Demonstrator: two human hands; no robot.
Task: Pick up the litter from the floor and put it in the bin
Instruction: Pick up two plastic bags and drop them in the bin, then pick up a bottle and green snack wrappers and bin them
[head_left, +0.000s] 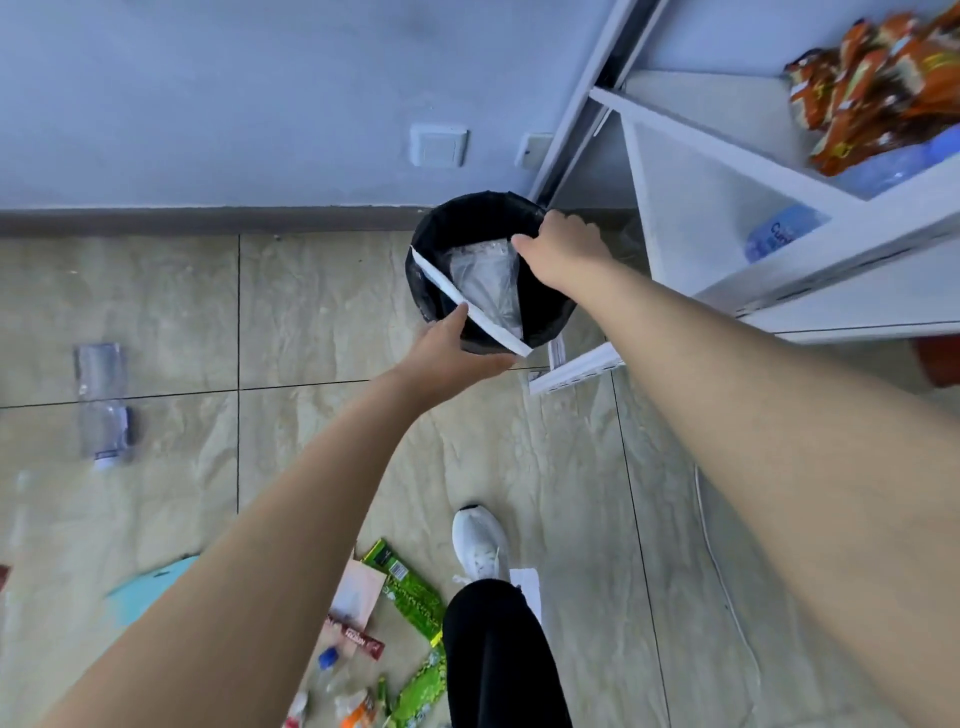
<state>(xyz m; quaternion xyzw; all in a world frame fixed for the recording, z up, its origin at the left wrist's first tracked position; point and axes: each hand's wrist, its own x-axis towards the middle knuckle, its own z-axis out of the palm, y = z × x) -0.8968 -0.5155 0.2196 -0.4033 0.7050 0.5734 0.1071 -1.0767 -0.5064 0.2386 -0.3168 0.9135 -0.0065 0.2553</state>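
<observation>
A black-lined bin (431, 280) stands on the tiled floor by the wall. A clear plastic bag (485, 283) lies inside it, and a white paper sheet (467, 306) rests edge-on across the opening. My left hand (452, 353) holds the near rim and touches the sheet's lower edge. My right hand (563, 247) grips the far right rim near the bag. More litter lies on the floor: green wrappers (410, 587), a pink packet (358, 592), a red sachet (361, 639) and a small bottle (324, 670) near my feet.
A white shelf unit (727, 171) with orange snack packs (878, 78) and a water bottle (779, 231) stands right of the bin. Clear plastic packaging (101, 400) lies at left, a teal sheet (150, 584) lower left. My white shoe (480, 540) and a white cable (722, 571) are below.
</observation>
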